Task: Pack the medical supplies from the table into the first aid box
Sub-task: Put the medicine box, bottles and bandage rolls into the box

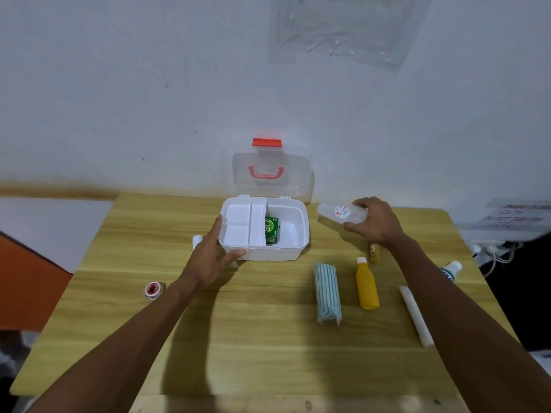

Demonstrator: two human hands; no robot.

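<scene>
Toward five o'clock on the table, gauze roll and yellow bottle wait unpacked. At centre, the left hand, fingers spread, steadies the first aid box (lid up). At two o'clock the right hand grips a clear case, likely next in.

Left hand reaching forward, palm down, fingers spread and flat, thumb and forefinger pressed against the near-left corner of the white plastic first aid box. Right hand out ahead on a straight bare forearm, fingers curled round a clear plastic bottle, lifted off the tabletop.
</scene>
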